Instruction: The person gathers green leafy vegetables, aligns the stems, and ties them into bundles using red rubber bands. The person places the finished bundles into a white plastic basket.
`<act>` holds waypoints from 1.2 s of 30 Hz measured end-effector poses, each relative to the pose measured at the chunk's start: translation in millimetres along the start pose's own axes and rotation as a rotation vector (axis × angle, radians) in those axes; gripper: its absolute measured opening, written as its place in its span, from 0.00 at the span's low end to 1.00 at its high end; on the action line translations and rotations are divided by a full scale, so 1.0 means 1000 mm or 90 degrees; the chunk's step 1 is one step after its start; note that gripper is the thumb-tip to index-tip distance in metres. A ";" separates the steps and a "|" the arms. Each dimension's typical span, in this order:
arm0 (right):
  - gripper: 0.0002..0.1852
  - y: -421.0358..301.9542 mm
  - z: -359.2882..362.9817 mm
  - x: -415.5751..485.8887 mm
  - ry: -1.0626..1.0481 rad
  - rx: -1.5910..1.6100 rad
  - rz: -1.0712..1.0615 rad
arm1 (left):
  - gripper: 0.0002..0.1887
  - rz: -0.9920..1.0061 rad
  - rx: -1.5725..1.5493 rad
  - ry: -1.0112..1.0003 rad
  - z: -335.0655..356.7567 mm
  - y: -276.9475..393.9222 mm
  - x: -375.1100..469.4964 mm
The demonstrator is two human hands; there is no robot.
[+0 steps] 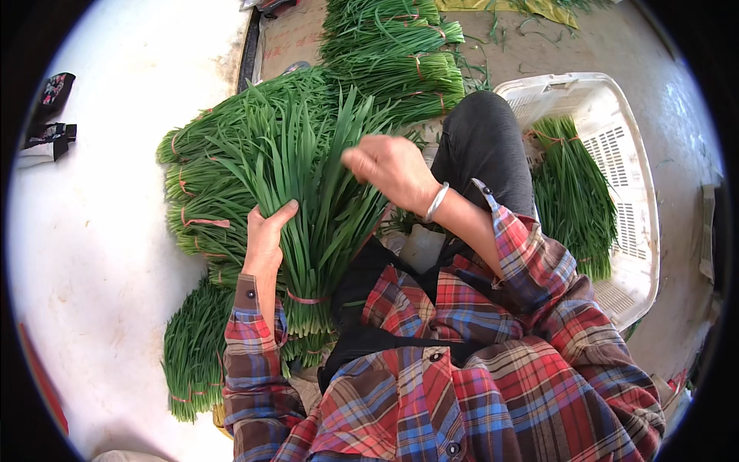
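Note:
My left hand (268, 231) grips a bundle of garlic chives (312, 248), thumb laid over the long flat leaves. A pink tie (307, 300) binds this bundle near its pale cut ends, which point toward my body. The leaf tips fan out away from me over the stacked bundles. At the right edge of the fanned leaves, my right hand (392, 170) is raised with fingers curled and a pale bracelet on its wrist. The curled fingers hide whether that hand holds anything. Partly behind the leaves, a thin pinkish strip (378, 225) runs along the bundle's right side.
Tied chive bundles (196, 190) are stacked to the left, and more bundles (398, 63) lie ahead. One bundle (571, 185) lies in a white plastic crate (641, 231) at right, beyond my bent knee (485, 144). Loose leaves (537, 34) litter the floor near a yellow sheet (548, 11).

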State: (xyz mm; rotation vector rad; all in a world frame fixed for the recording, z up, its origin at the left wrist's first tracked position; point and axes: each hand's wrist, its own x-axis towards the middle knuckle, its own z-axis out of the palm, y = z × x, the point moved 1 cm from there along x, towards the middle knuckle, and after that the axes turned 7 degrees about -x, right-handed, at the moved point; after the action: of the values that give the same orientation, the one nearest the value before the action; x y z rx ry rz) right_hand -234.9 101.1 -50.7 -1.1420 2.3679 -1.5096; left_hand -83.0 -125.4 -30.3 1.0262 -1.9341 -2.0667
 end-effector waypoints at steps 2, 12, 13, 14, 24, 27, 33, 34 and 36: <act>0.19 -0.002 0.005 -0.015 -0.032 -0.164 -0.083 | 0.18 0.006 0.008 -0.006 0.003 0.000 0.000; 0.10 0.010 0.034 -0.034 -0.195 -0.146 -0.035 | 0.17 0.006 0.017 0.008 0.004 -0.001 -0.002; 0.10 0.010 0.036 -0.036 -0.158 -0.091 0.002 | 0.17 0.008 0.016 0.010 0.004 -0.001 -0.002; 0.10 0.011 0.039 -0.039 -0.121 -0.037 0.039 | 0.17 0.010 0.015 0.011 0.004 -0.001 -0.001; 0.09 0.053 -0.004 -0.012 0.156 0.110 0.235 | 0.15 0.024 0.000 0.036 -0.003 -0.004 -0.004; 0.15 0.043 -0.027 -0.013 0.261 -0.358 0.083 | 0.15 0.015 0.009 0.048 -0.001 -0.004 0.000; 0.14 0.011 0.001 -0.028 -0.115 -0.166 0.028 | 0.15 0.008 0.012 0.031 0.001 -0.005 0.001; 0.14 0.016 0.015 -0.031 -0.140 -0.146 0.021 | 0.15 0.007 0.014 0.031 0.002 -0.004 0.001; 0.11 0.023 0.034 -0.035 -0.178 -0.073 0.014 | 0.15 0.004 0.016 0.031 0.004 -0.004 0.001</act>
State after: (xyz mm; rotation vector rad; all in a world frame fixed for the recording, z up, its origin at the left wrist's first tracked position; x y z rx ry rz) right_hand -206.4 104.0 -96.7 -1.2540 2.2912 -1.1336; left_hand -84.6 -121.5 -34.3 1.0636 -1.9433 -1.9997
